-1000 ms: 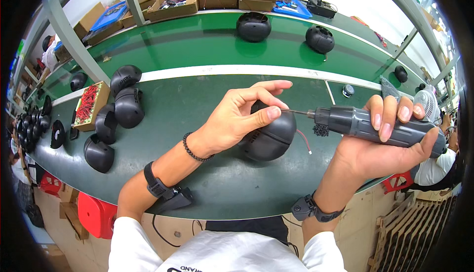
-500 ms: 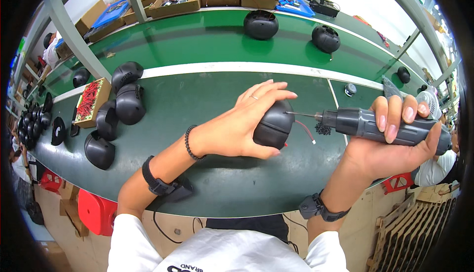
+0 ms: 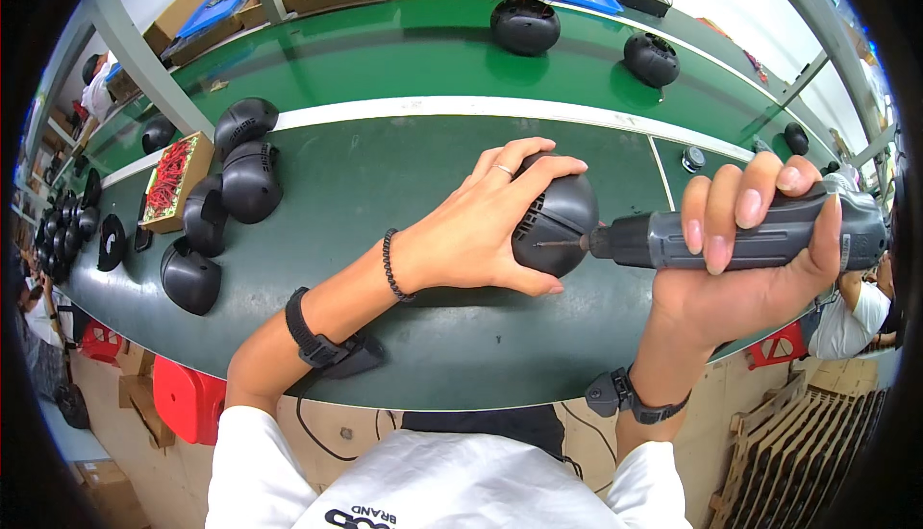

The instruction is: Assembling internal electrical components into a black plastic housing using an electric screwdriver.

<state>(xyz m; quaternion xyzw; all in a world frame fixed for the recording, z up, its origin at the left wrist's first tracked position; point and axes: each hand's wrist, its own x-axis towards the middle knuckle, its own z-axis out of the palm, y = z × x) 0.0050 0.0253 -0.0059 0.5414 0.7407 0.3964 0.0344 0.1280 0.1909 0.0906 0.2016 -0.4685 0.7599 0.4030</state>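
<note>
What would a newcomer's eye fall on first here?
Probably the dark grey powered screwdriver in the right hand, right of centre, its thin metal bit pointing at the rounded black plastic shell the left hand grips mid-picture. Bright red wires in an open cardboard box, far left, come next.

Power driver (image 3: 769,241) right of housing (image 3: 569,204); shells (image 3: 252,183), wire box (image 3: 199,178) left on workbench (image 3: 385,154); conveyor (image 3: 385,53) behind

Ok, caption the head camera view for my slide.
Left hand grips a round black shell; right hand holds a power screwdriver, its bit at the shell, over a green table.
</note>
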